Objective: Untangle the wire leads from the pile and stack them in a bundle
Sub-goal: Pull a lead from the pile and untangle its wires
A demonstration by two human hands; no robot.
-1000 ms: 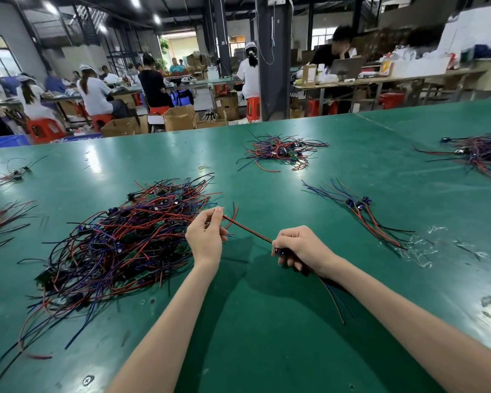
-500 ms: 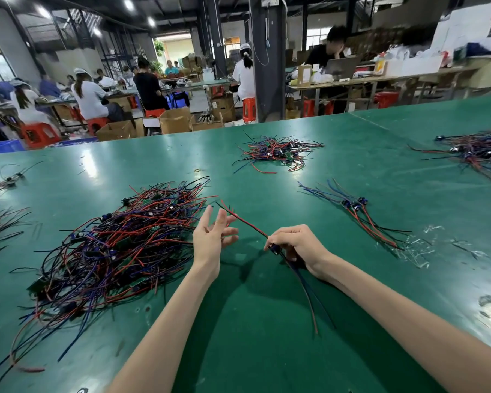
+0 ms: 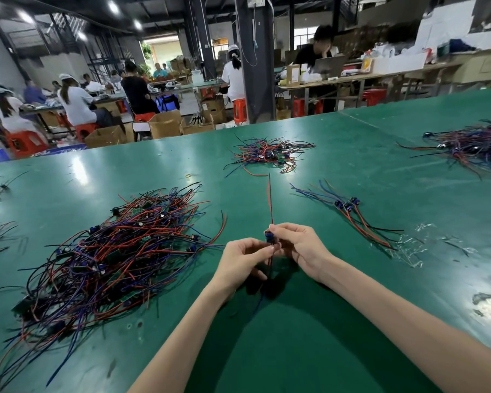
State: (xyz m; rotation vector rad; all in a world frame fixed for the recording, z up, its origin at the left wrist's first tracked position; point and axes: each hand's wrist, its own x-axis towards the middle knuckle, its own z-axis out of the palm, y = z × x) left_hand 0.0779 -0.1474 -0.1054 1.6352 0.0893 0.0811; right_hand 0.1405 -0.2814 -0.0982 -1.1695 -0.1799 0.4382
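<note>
**One lead held clear of the pile, both hands clamped on it**

Landmark: the large tangled pile (image 3: 111,251) of red, blue and black leads on the green table (image 3: 295,350).

Held item: a single wire lead (image 3: 270,199), just right of the pile and apart from it. Its red and black strands rise nearly upright above the hands. Darker strands hang below the hands toward the table. A small blue component (image 3: 269,237) sits on the lead at hand level.

Left hand (image 3: 244,258): just right of the pile's right edge. Fingers curled, fingertips pinching the lead just below the blue component.

Right hand (image 3: 298,245): next farther right of the pile, close against the left hand's fingertips. Thumb and forefinger pinch the lead at the blue component, and the remaining fingers are curled.

Bundle (image 3: 352,214): lies flat well to the right of the pile, past both hands. Its blue components are grouped together and its wires run roughly parallel.

Other items:
- Crumpled clear film (image 3: 406,251) lies farther right of the pile than the bundle, near the bundle's end.
- A smaller tangle (image 3: 267,154) lies behind and to the right of the pile.
- A third tangle (image 3: 476,146) lies far right of the pile, at the frame edge.
- A rubber band (image 3: 189,175) lies just beyond the pile's far edge.
</note>
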